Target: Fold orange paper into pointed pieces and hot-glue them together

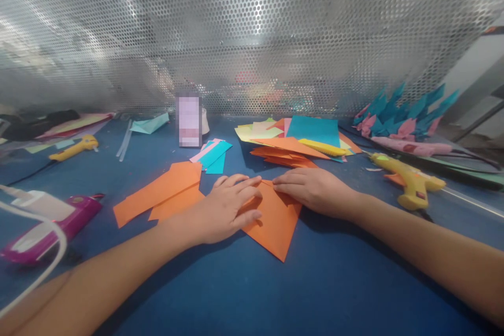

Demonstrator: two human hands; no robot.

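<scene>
On the blue table before me lies a sheet of orange paper point(277, 226), one corner pointing toward me and its far edge folded over. My left hand point(232, 207) rests on its left side, fingers stretched and thumb apart. At the far right edge of the sheet, my right hand point(311, 189) has its fingers pressed together on the fold; its thumb is hidden. Left of my left hand, more orange paper pieces point(165, 191) overlap. A stack of folded orange papers point(283, 152) sits just beyond my hands.
Behind stand a phone point(189, 121) and a perforated metal panel point(252, 37). A yellow cutter point(321, 147) lies on coloured paper. Yellow glue guns lie left point(74, 148) and right point(409, 176). A magenta device point(74, 215) with a white cable is at left; blue-pink paper shapes point(409, 115) at right.
</scene>
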